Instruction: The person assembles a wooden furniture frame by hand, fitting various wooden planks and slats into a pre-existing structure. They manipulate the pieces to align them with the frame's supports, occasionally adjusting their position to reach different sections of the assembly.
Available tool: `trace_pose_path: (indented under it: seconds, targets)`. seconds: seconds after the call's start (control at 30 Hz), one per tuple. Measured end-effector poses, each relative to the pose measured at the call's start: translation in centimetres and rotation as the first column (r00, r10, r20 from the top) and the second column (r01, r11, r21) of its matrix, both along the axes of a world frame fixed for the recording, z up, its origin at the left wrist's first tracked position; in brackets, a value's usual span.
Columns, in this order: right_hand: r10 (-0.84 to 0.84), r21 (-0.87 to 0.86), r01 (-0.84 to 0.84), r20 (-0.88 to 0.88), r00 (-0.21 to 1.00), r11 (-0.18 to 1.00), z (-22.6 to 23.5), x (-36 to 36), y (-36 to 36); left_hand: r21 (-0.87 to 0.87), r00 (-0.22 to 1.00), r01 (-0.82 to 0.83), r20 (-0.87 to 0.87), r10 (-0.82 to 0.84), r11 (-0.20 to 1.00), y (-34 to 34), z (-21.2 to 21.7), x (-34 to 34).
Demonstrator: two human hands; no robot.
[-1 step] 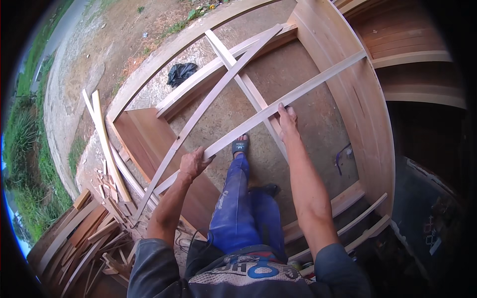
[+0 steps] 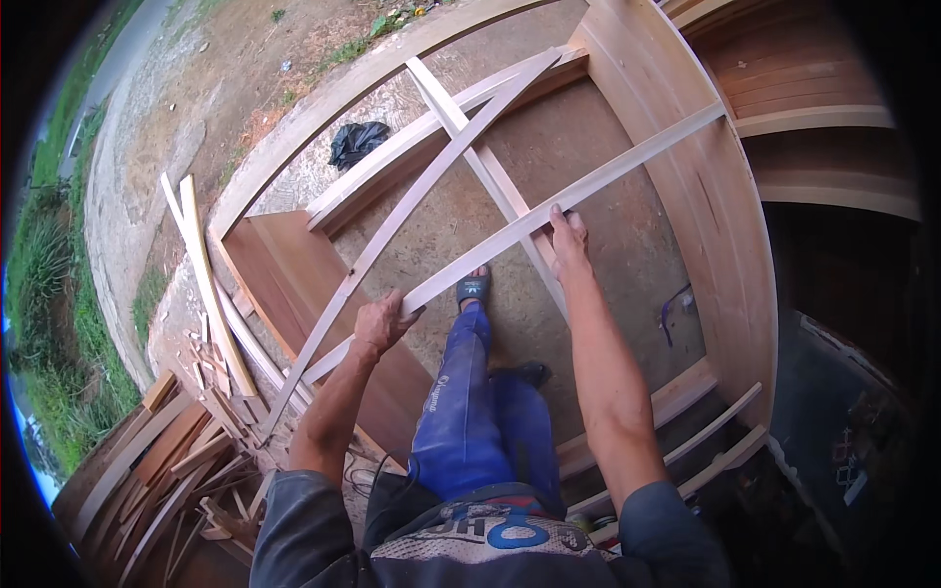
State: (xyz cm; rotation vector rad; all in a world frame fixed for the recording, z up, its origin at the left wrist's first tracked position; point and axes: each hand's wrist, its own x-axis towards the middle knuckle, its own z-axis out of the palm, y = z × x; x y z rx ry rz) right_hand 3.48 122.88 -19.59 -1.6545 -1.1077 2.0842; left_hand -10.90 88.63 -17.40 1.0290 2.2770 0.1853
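A long pale wooden strip (image 2: pixel 627 164) slants across a large wooden frame, its upper right end at the wide right side board (image 2: pixel 708 245). My left hand (image 2: pixel 380 325) is closed round the strip near its lower left part. Further up, my right hand (image 2: pixel 569 241) grips the same strip, thumb on top and fingers mostly hidden below, close to where it crosses a lighter crosspiece (image 2: pixel 500 188). Another thin strip (image 2: pixel 412 201) lies diagonally over the frame, crossing that crosspiece higher up. At the left stands the frame's other side board (image 2: pixel 284 257).
My sandalled foot (image 2: pixel 473 284) stands on the concrete floor inside the frame. A black plastic bag (image 2: pixel 359 144) lies beyond the back rail. Offcuts (image 2: pixel 157 470) are piled at lower left, below loose battens (image 2: pixel 208 284). More curved wooden pieces (image 2: pixel 814 120) stand at right.
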Motion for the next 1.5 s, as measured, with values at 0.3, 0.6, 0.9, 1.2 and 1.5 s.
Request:
trace_pose_path:
  seconds: [0.3, 0.6, 0.9, 1.2, 1.5]
  targets:
    - [0.012, 0.206, -0.032, 0.098, 0.995, 0.978, -2.8, 1.4, -0.2, -0.012, 0.999, 0.016, 0.042, -0.016, 1.000, 0.7, -0.3, -0.3]
    - [0.110, 0.206, -0.210, 0.411, 0.905, 0.956, 0.0, -0.2, 0.9, -0.005, 0.998, 0.038, 0.044, -0.038, 0.999, 1.4, 0.0, -0.7]
    - [0.189, 0.153, -0.247, 0.320, 0.928, 0.957, -0.9, -0.2, 1.3, -0.023, 0.998, 0.009, 0.064, -0.008, 1.000, 1.3, -0.5, -1.5]
    - [0.102, 0.366, -0.213, 0.299, 0.949, 0.906, 3.1, 3.8, -3.1, 0.372, 0.934, 0.002, -0.333, 0.132, 0.928, -1.2, 4.8, -1.6]
    - [0.236, 0.369, -0.408, 0.429, 0.872, 0.835, 4.6, 9.9, -10.7, -0.108, 0.929, -0.365, 0.019, 0.369, 0.925, -8.3, 3.7, -6.9]
